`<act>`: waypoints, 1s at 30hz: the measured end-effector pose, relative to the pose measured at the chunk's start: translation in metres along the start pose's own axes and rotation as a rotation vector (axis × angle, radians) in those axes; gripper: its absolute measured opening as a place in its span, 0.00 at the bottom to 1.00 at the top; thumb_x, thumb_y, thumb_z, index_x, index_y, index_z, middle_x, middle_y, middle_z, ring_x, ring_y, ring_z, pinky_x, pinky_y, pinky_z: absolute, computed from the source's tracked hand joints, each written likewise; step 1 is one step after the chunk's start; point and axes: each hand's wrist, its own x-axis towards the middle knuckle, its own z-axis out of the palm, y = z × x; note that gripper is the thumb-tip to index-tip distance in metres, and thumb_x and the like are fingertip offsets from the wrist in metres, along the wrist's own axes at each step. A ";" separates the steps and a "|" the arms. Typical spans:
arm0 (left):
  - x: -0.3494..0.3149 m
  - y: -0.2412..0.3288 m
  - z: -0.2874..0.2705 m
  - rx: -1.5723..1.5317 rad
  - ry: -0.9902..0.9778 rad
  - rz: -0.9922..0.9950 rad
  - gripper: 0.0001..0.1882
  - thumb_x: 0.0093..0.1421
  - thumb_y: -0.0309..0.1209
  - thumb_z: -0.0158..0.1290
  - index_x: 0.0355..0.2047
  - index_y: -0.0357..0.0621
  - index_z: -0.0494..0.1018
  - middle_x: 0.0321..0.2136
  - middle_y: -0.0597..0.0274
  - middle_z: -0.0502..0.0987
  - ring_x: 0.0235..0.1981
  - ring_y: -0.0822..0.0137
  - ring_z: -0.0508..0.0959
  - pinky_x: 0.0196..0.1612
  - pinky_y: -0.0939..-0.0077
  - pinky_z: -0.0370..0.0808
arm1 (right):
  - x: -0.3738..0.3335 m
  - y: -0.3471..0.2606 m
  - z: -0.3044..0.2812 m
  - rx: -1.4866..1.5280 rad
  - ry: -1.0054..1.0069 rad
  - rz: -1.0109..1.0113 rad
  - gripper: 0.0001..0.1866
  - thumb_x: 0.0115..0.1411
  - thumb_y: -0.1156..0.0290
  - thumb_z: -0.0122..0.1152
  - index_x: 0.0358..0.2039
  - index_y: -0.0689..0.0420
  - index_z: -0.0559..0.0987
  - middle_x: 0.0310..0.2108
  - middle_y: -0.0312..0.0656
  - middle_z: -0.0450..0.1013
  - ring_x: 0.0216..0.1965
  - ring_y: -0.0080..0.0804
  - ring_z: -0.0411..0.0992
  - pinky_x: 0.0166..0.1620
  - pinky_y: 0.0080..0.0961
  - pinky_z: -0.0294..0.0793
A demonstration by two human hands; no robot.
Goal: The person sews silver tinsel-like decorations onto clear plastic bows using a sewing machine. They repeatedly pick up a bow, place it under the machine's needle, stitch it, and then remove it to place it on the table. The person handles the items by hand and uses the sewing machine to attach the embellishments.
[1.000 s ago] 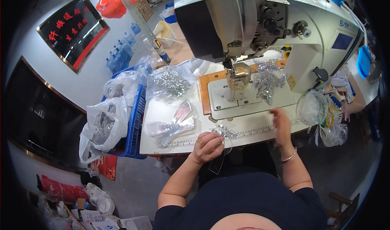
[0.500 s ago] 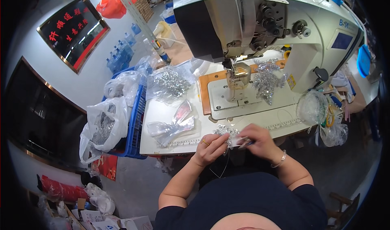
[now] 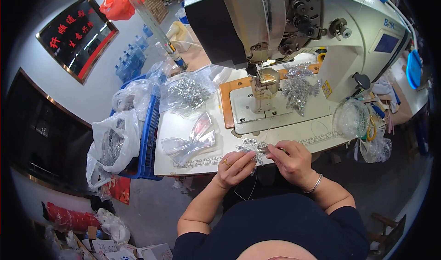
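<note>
Right hand [image 3: 295,162] swung in beside left hand [image 3: 235,169] | left pinches silver ornament [image 3: 249,143], partly hidden | right's grip: cannot tell

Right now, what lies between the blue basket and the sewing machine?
In the head view, a clear bow-shaped piece and a glittery silver cluster with clear plastic lie on the white tabletop.

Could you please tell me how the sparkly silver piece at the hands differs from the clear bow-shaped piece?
The sparkly silver piece is held in the left hand; the clear bow-shaped piece lies untouched on the table. The sparkly silver piece has many small glittering bits, the clear bow-shaped piece broad, smooth, see-through lobes. Both are shiny.
</note>
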 end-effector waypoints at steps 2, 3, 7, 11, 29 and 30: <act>0.000 -0.001 0.000 0.002 -0.006 -0.005 0.08 0.45 0.23 0.56 0.28 0.43 0.75 0.38 0.61 0.76 0.33 0.68 0.76 0.35 0.76 0.74 | 0.001 0.000 0.002 -0.007 0.014 -0.010 0.14 0.45 0.69 0.66 0.35 0.53 0.79 0.27 0.31 0.68 0.24 0.28 0.68 0.26 0.24 0.66; 0.000 -0.001 0.000 0.003 -0.009 -0.008 0.08 0.44 0.23 0.56 0.28 0.43 0.76 0.38 0.61 0.76 0.33 0.67 0.76 0.34 0.76 0.74 | 0.001 -0.001 0.004 -0.011 0.021 -0.015 0.14 0.45 0.69 0.66 0.35 0.53 0.79 0.27 0.31 0.68 0.24 0.27 0.68 0.25 0.24 0.66; 0.001 0.000 0.002 -0.002 -0.003 -0.020 0.08 0.44 0.23 0.56 0.28 0.43 0.76 0.38 0.61 0.77 0.33 0.67 0.76 0.34 0.76 0.74 | 0.001 -0.002 0.007 -0.024 0.026 -0.010 0.13 0.45 0.68 0.66 0.34 0.53 0.79 0.27 0.31 0.68 0.24 0.27 0.68 0.25 0.24 0.66; -0.002 -0.001 0.005 0.001 0.006 -0.008 0.09 0.44 0.23 0.56 0.28 0.42 0.76 0.38 0.60 0.77 0.32 0.67 0.76 0.33 0.76 0.74 | 0.004 -0.004 0.008 -0.015 0.021 0.018 0.12 0.46 0.69 0.65 0.33 0.53 0.79 0.27 0.32 0.68 0.24 0.27 0.69 0.25 0.24 0.66; -0.007 0.000 0.007 -0.030 0.020 -0.028 0.09 0.42 0.22 0.58 0.27 0.41 0.76 0.38 0.60 0.77 0.33 0.67 0.75 0.33 0.76 0.74 | 0.004 -0.004 0.011 -0.024 0.011 0.009 0.13 0.46 0.68 0.66 0.34 0.53 0.79 0.28 0.32 0.68 0.23 0.28 0.68 0.25 0.24 0.66; -0.007 0.000 0.008 -0.027 0.026 -0.025 0.09 0.42 0.22 0.58 0.27 0.41 0.76 0.38 0.60 0.77 0.33 0.67 0.75 0.33 0.76 0.74 | 0.004 -0.005 0.011 -0.028 0.003 -0.001 0.12 0.46 0.68 0.66 0.34 0.52 0.79 0.27 0.32 0.68 0.23 0.28 0.68 0.25 0.24 0.66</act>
